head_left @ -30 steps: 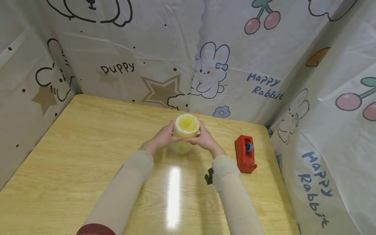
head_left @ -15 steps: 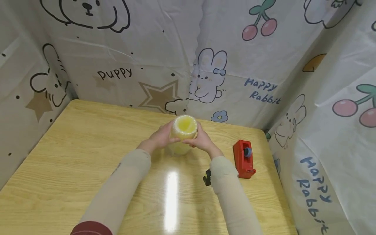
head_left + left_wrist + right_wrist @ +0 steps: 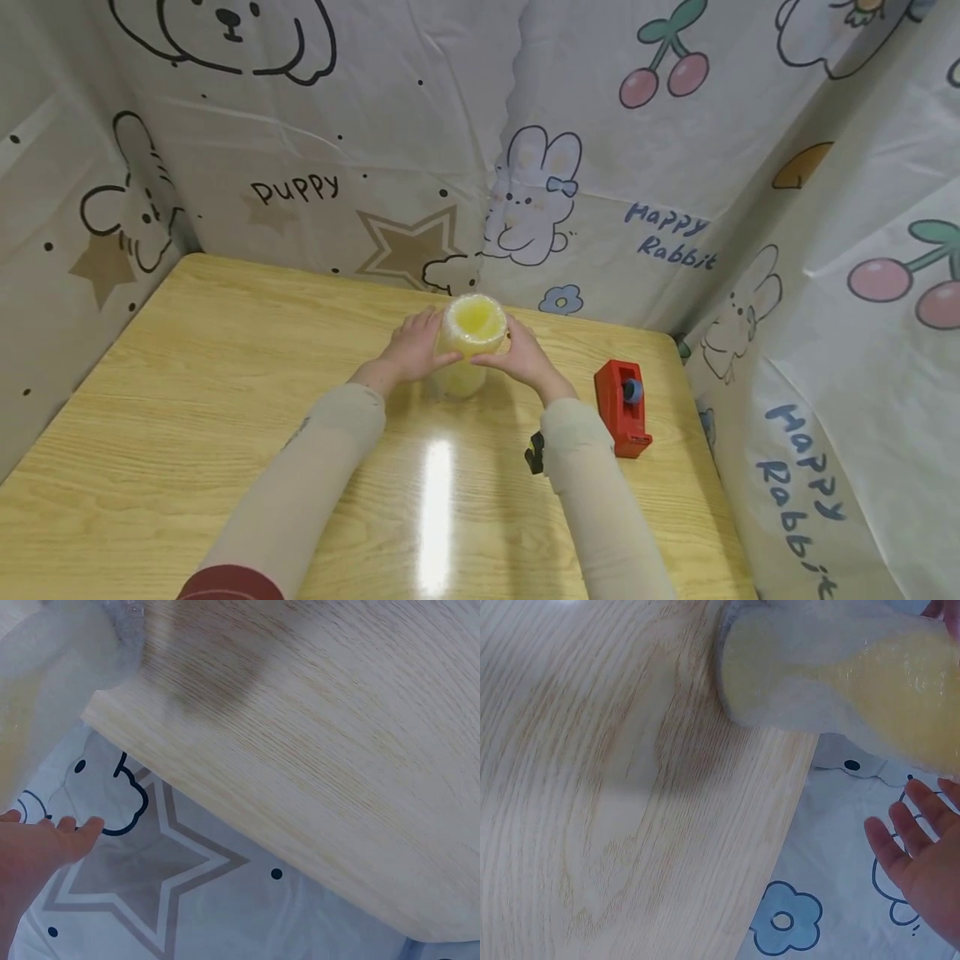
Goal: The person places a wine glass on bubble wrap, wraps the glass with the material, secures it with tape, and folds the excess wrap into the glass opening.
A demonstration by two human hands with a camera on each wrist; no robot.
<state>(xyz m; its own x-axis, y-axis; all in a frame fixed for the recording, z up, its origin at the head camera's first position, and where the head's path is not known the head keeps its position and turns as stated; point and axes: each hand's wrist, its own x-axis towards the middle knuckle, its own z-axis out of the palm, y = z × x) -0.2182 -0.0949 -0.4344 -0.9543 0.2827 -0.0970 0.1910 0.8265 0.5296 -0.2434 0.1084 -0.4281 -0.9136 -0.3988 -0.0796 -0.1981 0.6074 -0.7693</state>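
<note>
A yellow, narrow-waisted thing (image 3: 474,329) in clear plastic wrap stands upright on the wooden table near its back edge; a flared base shows in the right wrist view. My left hand (image 3: 411,348) is at its left side, the thumb tip close to the front. On the other side is my right hand (image 3: 525,360), with its thumb reaching in toward the front too. In the right wrist view the right fingers (image 3: 900,844) are straight and spread, apart from the wrap. The left fingers (image 3: 79,832) also stretch out, away from the wrapped thing (image 3: 75,645).
A red tape dispenser (image 3: 622,408) with a blue roll stands at the right, beyond my right forearm. White printed cloth (image 3: 405,150) hangs behind the table (image 3: 225,375) and along both sides. A small black thing (image 3: 534,454) shows beside my right sleeve.
My hands gripped the wrapped thing's sides before; now the fingers have loosened and straightened, and the hands have spread slightly apart. The wrapped thing stays upright in place. The head view tilted up slightly.
</note>
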